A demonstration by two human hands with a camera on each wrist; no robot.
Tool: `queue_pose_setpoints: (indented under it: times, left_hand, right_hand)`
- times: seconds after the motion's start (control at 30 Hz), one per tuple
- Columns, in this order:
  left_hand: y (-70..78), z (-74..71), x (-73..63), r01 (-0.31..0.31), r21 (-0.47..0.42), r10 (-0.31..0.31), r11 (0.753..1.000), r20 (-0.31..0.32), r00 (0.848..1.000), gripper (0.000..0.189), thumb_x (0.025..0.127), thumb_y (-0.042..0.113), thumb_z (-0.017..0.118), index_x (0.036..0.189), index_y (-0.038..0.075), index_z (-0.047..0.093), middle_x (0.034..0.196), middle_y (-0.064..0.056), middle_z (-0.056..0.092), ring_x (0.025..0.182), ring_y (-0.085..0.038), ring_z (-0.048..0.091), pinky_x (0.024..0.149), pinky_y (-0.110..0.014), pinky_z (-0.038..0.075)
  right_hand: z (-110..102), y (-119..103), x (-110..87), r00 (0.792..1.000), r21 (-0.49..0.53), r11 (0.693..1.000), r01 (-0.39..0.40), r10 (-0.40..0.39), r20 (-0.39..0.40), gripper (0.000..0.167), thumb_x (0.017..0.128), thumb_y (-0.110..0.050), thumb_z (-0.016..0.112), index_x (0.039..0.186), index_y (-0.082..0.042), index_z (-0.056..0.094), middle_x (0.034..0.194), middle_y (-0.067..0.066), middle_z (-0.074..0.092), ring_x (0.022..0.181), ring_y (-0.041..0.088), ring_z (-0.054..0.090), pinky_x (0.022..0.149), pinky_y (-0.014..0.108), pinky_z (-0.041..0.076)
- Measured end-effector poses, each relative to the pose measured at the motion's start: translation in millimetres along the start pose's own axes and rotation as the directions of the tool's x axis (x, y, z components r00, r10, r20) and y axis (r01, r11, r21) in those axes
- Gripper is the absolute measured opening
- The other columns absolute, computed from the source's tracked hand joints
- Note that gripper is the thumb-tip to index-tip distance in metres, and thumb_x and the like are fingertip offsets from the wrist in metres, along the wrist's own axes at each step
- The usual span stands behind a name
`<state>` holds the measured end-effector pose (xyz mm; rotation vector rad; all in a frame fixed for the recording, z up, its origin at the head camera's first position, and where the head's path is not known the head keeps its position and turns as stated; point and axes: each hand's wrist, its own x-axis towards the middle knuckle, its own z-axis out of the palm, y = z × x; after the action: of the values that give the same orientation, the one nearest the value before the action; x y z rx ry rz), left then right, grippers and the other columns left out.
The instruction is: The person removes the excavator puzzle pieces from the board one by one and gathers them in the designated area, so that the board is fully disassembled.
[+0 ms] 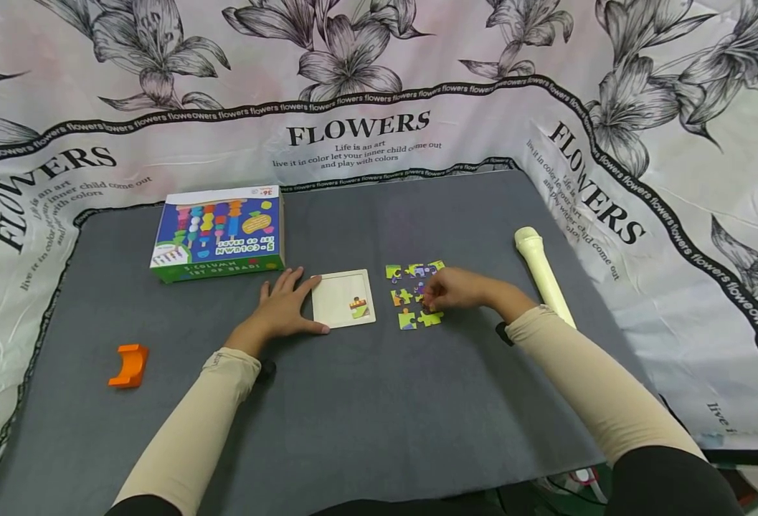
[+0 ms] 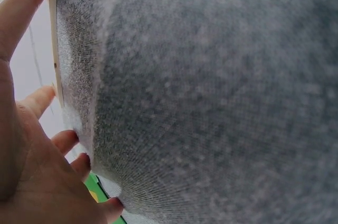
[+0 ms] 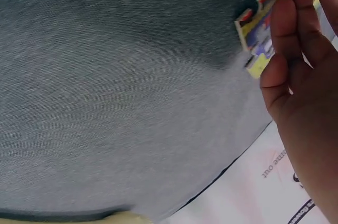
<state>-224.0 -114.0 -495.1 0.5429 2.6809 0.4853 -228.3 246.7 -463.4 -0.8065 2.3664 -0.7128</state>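
A pale wooden puzzle tray [image 1: 332,301] lies flat in the middle of the table, with a joined bit of puzzle [image 1: 358,309] in its lower right corner. My left hand [image 1: 282,308] is spread at the tray's left side; thumb and index finger touch its edge at the near and far corners. Loose puzzle pieces [image 1: 407,319], yellow-green and purple, lie in rows right of the tray. Over their right side, my right hand [image 1: 459,288] has curled fingers and pinches a small puzzle piece, mostly hidden by the fingertips. In the right wrist view, other pieces [image 3: 259,28] show beside the fingers.
A blue and green game box [image 1: 217,229] stands behind my left hand. An orange curved block [image 1: 130,365] lies at the left. On the right, a cream-coloured rod [image 1: 543,272] with a thicker end lies partly behind my right forearm. White flower-printed cloth [image 1: 366,154] borders the grey tabletop.
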Motion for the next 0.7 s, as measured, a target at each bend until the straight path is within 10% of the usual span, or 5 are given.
queue_pose_setpoints:
  times: [0.7]
  left_hand:
    - [-2.2,-3.4,-1.7,0.017,0.014,-0.017,1.0,0.016,1.0,0.104,0.072,0.063,0.075,0.155,0.025,0.024,0.162,-0.015,0.01,0.149,-0.036,0.0,0.112,-0.067,-0.001]
  right_hand:
    - [39,-61,90.2,0.983,-0.307,0.942,0.135,-0.167,-0.079,0.027,0.084,-0.019,0.075,0.11,-0.015,0.07,0.107,0.001,0.065,0.096,0.016,0.059,0.084,0.036,0.048]
